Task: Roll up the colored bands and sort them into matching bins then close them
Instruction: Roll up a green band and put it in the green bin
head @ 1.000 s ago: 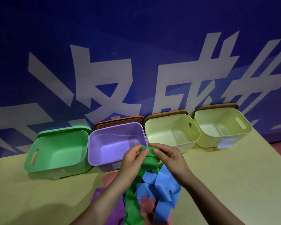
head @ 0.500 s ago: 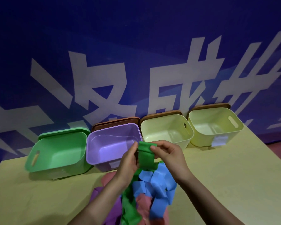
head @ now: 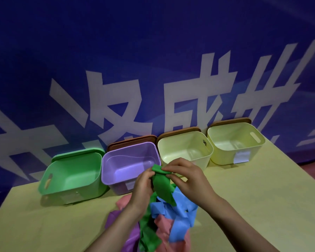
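Observation:
My left hand [head: 143, 186] and my right hand [head: 186, 177] both pinch the top end of a green band [head: 161, 182], which is folded over at the top and hangs down to the table. Beneath it lie a blue band [head: 180, 211], a pink band [head: 165, 226] and a purple band [head: 129, 240] in a loose heap. Behind stand a green bin [head: 71, 177], a purple bin [head: 127, 168] and two pale yellow bins [head: 184, 151] [head: 235, 142], all without lids on.
The yellow table [head: 253, 206] runs to a blue wall with white characters. A green lid [head: 78, 153] leans behind the green bin; brown lids [head: 131, 141] stand behind the other three. White labels are stuck on the bins' fronts.
The hands have kept working the band's top end, folding it over into a thicker fold. The view has shifted slightly; the bins have not moved.

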Available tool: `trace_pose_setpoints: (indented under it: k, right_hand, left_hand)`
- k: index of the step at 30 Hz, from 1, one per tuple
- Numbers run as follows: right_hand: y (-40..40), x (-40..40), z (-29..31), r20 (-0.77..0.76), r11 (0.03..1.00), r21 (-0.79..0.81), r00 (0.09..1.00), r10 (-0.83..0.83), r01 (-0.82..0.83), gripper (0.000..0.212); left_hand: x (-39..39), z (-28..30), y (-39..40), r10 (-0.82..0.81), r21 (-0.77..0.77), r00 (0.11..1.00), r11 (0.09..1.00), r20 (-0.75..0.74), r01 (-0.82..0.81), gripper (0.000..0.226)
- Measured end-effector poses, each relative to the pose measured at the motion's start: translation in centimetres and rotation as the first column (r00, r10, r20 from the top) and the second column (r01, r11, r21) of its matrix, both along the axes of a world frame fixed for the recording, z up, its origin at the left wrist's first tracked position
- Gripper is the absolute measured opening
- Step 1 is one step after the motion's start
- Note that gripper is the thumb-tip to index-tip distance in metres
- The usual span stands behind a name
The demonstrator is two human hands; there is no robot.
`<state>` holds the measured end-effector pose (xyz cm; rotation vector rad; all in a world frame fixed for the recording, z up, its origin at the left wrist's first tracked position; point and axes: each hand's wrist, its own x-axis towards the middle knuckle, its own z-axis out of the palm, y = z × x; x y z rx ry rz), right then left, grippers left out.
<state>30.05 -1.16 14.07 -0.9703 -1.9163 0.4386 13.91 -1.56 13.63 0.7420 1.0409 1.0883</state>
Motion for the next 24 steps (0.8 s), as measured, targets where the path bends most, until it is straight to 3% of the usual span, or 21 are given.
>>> trace_pose_setpoints:
  k: [3, 8, 12, 14, 17, 19, 22, 24]
  right_hand:
    - [0.1, 0.5, 0.2, 0.073, 1.0, 0.015, 0.997, 0.0, -0.002, 0.025]
    - [-0.6, 0.8, 0.9, -0.012, 0.988, -0.144, 0.998, 0.053, -0.055, 0.032]
    - [-1.0, -0.6, 1.3, -0.367, 0.893, -0.422, 0.93, -0.009, -0.158, 0.037]
    - [-1.1, -1.4, 1.2, -0.426, 0.842, -0.513, 0.901, -0.081, -0.166, 0.034]
    - [-1.4, -2.2, 0.7, -0.432, 0.818, -0.553, 0.894, -0.121, -0.156, 0.013]
    - [-1.6, -2.7, 0.4, -0.488, 0.805, -0.567, 0.859, -0.158, -0.174, 0.015]
    - [-2.0, -3.3, -0.1, -0.524, 0.794, -0.58, 0.83, -0.193, -0.182, 0.016]
    - [-2.2, -3.8, -0.4, -0.527, 0.786, -0.588, 0.828, -0.193, -0.191, 0.015]
  left_hand:
    - [0.1, 0.5, -0.2, -0.025, 0.009, 0.999, 1.0, 0.021, 0.025, 0.038]
    - [0.1, 0.8, -0.5, 0.043, 0.128, 0.995, 0.991, -0.091, -0.031, 0.025]
    - [-0.8, 0.8, -0.6, 0.07, 0.233, 0.966, 0.972, -0.247, -0.011, 0.016]
    - [-1.2, 0.9, -0.9, 0.081, 0.294, 0.946, 0.956, -0.314, 0.016, 0.034]
    - [-1.7, 0.9, -1.4, 0.079, 0.341, 0.926, 0.939, -0.369, 0.055, 0.057]
    - [-1.9, 1.3, -1.9, 0.065, 0.342, 0.918, 0.936, -0.391, 0.08, 0.049]
    - [-2.3, 1.0, -2.1, 0.037, 0.332, 0.914, 0.937, -0.403, 0.108, 0.016]
    - [-2.6, 0.8, -2.2, 0.061, 0.359, 0.899, 0.927, -0.434, 0.111, 0.023]
